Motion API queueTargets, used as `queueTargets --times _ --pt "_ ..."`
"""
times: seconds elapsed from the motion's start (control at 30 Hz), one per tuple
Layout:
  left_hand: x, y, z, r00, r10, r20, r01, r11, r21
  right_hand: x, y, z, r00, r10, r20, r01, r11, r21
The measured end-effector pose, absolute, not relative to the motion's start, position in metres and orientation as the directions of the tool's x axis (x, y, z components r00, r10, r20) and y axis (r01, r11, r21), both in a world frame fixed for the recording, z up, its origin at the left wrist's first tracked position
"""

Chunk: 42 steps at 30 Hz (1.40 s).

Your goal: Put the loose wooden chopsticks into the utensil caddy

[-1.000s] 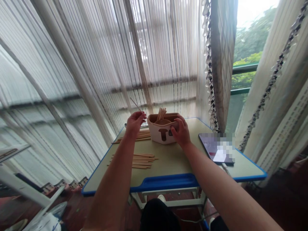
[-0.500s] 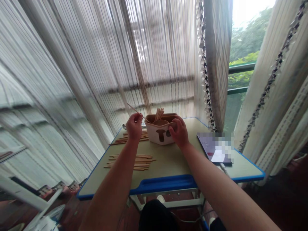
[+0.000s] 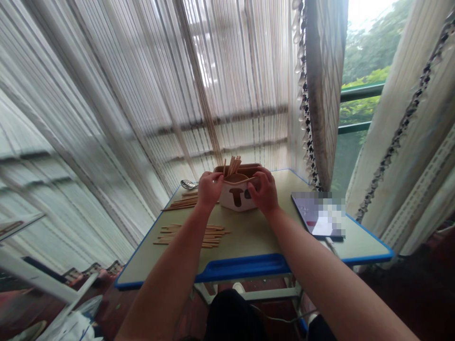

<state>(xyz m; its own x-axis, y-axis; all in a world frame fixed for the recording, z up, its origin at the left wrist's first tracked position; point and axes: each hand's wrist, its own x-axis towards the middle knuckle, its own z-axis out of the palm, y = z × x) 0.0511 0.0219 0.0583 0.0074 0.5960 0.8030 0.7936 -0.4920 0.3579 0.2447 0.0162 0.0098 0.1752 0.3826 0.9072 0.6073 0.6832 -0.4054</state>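
A white storage box [image 3: 229, 196] with brown markings and a brown inside stands towards the back of the table. My right hand [image 3: 263, 189] grips its right front rim, thumb outside. At the left rim is my left hand [image 3: 210, 190], its fingers pinched together on a chopstick [image 3: 224, 166] that stands nearly upright; its lower end is hidden. A bundle of chopsticks [image 3: 235, 164] leans inside the box behind a round brown rim [image 3: 237, 178]. Darker chopsticks [image 3: 179, 203] lie left of the box, partly behind my left hand. Lighter chopsticks [image 3: 215, 232] lie nearer me, partly under my left forearm.
A slotted metal spoon [image 3: 187, 184] lies at the table's back left. On the right is a tablet [image 3: 316, 218] with a cable [image 3: 330, 244]. The table [image 3: 256, 237] has a blue edge, and curtains [image 3: 241, 94] hang close behind it.
My left hand has moved right to the box's rim, and the chopstick has swung from a slant to nearly upright inside the box. The slotted spoon shows more fully. My right hand stays on the rim.
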Motion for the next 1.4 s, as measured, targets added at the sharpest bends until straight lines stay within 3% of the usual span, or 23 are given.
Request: queueTargets --times 0.17,0.37,0.53,0.83,1.13,1.4 --pt "0.057 0.020 0.057 0.005 0.587 0.809 0.821 -0.464 0.332 0.245 0.017 0.010 0.182 0.381 0.907 0.613 0.677 -0.407" --pt "0.063 0.020 0.053 0.077 0.667 0.741 0.900 -0.367 0.237 0.245 0.017 0.010 0.177 0.375 0.910 0.609 0.685 -0.400" --pt "0.068 0.018 0.051 0.009 0.716 0.698 0.917 -0.285 0.281 0.245 0.019 0.009 0.169 0.356 0.919 0.610 0.694 -0.381" --pt "0.068 0.021 0.054 0.034 0.768 0.639 0.919 -0.275 0.282 0.244 0.018 0.008 0.160 0.358 0.920 0.626 0.684 -0.375" --pt "0.068 0.017 0.058 0.024 0.771 0.637 0.872 -0.328 0.363 0.244 0.019 0.008 0.153 0.366 0.918 0.634 0.676 -0.375" --pt "0.070 0.023 0.051 0.034 0.744 0.667 0.891 -0.325 0.317 0.244 0.019 0.007 0.141 0.377 0.915 0.635 0.675 -0.376"
